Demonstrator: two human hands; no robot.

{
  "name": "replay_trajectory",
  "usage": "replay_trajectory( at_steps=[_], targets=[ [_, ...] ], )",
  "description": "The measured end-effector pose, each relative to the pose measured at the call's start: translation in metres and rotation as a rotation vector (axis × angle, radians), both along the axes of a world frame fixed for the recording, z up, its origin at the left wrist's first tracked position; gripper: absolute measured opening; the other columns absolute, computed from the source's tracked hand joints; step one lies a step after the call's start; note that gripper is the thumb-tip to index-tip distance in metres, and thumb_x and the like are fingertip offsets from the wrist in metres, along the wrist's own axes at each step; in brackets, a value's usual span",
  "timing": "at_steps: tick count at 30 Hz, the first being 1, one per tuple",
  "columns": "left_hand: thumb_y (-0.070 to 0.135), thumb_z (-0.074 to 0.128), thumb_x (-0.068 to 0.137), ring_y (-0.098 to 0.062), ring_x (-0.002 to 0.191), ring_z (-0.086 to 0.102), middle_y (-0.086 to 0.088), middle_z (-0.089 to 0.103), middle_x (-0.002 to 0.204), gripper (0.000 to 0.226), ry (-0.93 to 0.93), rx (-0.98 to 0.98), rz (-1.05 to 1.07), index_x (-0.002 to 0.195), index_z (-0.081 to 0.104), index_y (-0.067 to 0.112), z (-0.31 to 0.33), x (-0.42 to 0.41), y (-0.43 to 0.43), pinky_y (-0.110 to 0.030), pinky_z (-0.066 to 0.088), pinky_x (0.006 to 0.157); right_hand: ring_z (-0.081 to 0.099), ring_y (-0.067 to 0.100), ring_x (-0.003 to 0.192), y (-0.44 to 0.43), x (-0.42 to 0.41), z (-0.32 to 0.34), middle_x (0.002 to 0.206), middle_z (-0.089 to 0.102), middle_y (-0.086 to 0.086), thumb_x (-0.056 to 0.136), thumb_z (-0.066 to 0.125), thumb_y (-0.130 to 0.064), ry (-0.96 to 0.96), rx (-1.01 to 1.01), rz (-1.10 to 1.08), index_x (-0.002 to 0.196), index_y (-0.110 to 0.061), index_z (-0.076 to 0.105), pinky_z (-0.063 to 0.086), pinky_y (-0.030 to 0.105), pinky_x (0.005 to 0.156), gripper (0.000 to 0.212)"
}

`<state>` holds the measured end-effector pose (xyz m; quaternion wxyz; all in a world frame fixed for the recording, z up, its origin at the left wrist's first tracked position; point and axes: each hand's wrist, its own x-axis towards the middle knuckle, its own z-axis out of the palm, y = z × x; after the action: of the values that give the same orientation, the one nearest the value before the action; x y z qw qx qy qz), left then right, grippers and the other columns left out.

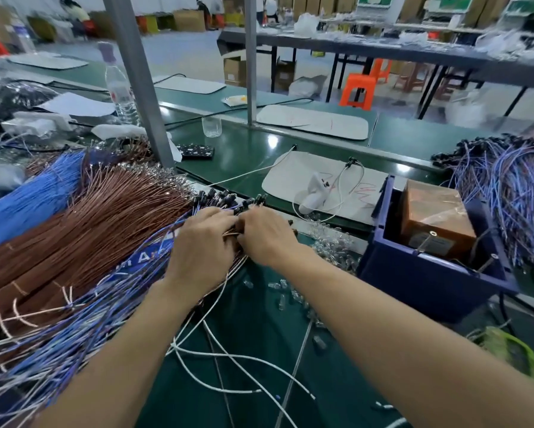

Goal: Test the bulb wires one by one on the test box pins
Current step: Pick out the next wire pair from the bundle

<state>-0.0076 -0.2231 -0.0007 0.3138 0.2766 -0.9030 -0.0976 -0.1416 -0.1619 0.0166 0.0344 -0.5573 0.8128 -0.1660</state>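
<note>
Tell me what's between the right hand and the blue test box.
A heap of small clear bulbs lies between the right hand and the blue test box, per the head view.

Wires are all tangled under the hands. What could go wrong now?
Pulling one of the bulb wires from the thick tangle that the left hand and right hand pinch may drag out others or snag. The loose clear bulbs beside the test box could get swept away or crushed by an arm. The white wires looping under the forearms might catch.
</note>
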Motion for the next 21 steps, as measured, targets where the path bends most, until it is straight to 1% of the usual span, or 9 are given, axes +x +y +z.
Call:
replay_trajectory(
  at_steps=[3,7,9,11,13,15,17,19,21],
  targets=[
    [0.021,0.080,0.078,-0.027,0.104,0.066,-0.002,0.074,0.112,0.051,-0.100,0.242,0.026,0.125,0.062,0.030,-0.002,-0.010,-0.006,-0.037,0.050,0.088,0.065,0.037,0.094,0.001,-0.002,0.008,0.096,0.071,0.016,0.085,0.054,-0.002,-0.035,0.031,0.007,0.086,-0.013,0.068,0.035,0.031,0.068,0.018],
    [0.016,0.081,0.080,-0.020,0.113,0.066,0.002,0.073,0.122,0.049,-0.121,0.343,-0.038,0.127,0.071,0.026,-0.009,0.003,-0.021,-0.031,0.049,0.099,0.062,0.037,0.106,0.009,-0.001,0.028,0.110,0.065,0.016,0.086,0.054,0.004,0.045,0.114,0.019,0.104,-0.010,0.064,0.042,0.035,0.076,0.025],
    [0.014,0.080,0.085,-0.018,0.123,0.063,0.001,0.072,0.128,0.035,-0.107,0.335,-0.087,0.120,0.077,0.020,-0.011,0.005,-0.020,-0.027,0.043,0.107,0.061,0.036,0.102,0.017,0.001,0.045,0.100,0.054,0.011,0.087,0.054,0.008,0.098,0.055,0.033,0.102,-0.011,0.054,0.044,0.040,0.077,0.024],
    [0.024,0.076,0.092,-0.022,0.127,0.062,-0.001,0.070,0.133,0.023,-0.080,0.317,-0.020,0.115,0.080,0.022,-0.008,0.004,-0.014,-0.030,0.042,0.108,0.062,0.031,0.088,0.031,0.002,0.066,0.082,0.045,0.001,0.090,0.049,0.011,0.138,-0.023,0.033,0.095,-0.012,0.043,0.048,0.041,0.073,0.024],
    [0.038,0.068,0.098,-0.029,0.115,0.067,-0.003,0.074,0.125,0.024,-0.043,0.190,0.052,0.117,0.078,0.027,0.004,-0.001,0.001,-0.037,0.051,0.096,0.058,0.025,0.071,0.051,0.000,0.089,0.073,0.048,-0.001,0.094,0.041,0.012,0.222,-0.108,-0.011,0.094,-0.014,0.042,0.050,0.042,0.068,0.025],
    [0.048,0.058,0.100,-0.029,0.094,0.073,-0.001,0.079,0.105,0.032,0.098,0.098,0.016,0.121,0.075,0.031,0.030,-0.008,0.022,-0.036,0.055,0.077,0.054,0.023,0.069,0.079,-0.006,0.111,0.073,0.054,0.001,0.092,0.038,0.012,0.327,-0.208,-0.094,0.098,-0.013,0.049,0.045,0.039,0.067,0.028],
    [0.056,0.057,0.097,-0.018,0.081,0.073,0.006,0.080,0.097,0.036,0.267,0.129,-0.062,0.118,0.076,0.034,0.061,-0.015,0.042,-0.028,0.051,0.069,0.056,0.026,0.078,0.110,-0.015,0.131,0.080,0.061,0.004,0.093,0.043,0.011,0.407,-0.316,-0.186,0.107,-0.009,0.062,0.047,0.040,0.073,0.031],
    [0.054,0.064,0.094,-0.004,0.068,0.064,0.014,0.079,0.091,0.029,0.294,0.168,-0.070,0.113,0.078,0.037,0.083,-0.025,0.052,-0.024,0.046,0.067,0.060,0.029,0.089,0.138,-0.027,0.147,0.092,0.068,0.009,0.094,0.049,0.009,0.471,-0.380,-0.270,0.111,-0.006,0.069,0.050,0.044,0.082,0.031],
    [0.042,0.070,0.095,0.002,0.052,0.048,0.020,0.070,0.067,0.020,0.291,0.402,-0.194,0.111,0.080,0.036,0.094,-0.036,0.058,-0.021,0.039,0.057,0.060,0.030,0.089,0.167,-0.045,0.160,0.094,0.070,0.012,0.094,0.049,0.007,0.509,-0.368,-0.371,0.107,-0.006,0.071,0.051,0.047,0.087,0.028]
  ],
)
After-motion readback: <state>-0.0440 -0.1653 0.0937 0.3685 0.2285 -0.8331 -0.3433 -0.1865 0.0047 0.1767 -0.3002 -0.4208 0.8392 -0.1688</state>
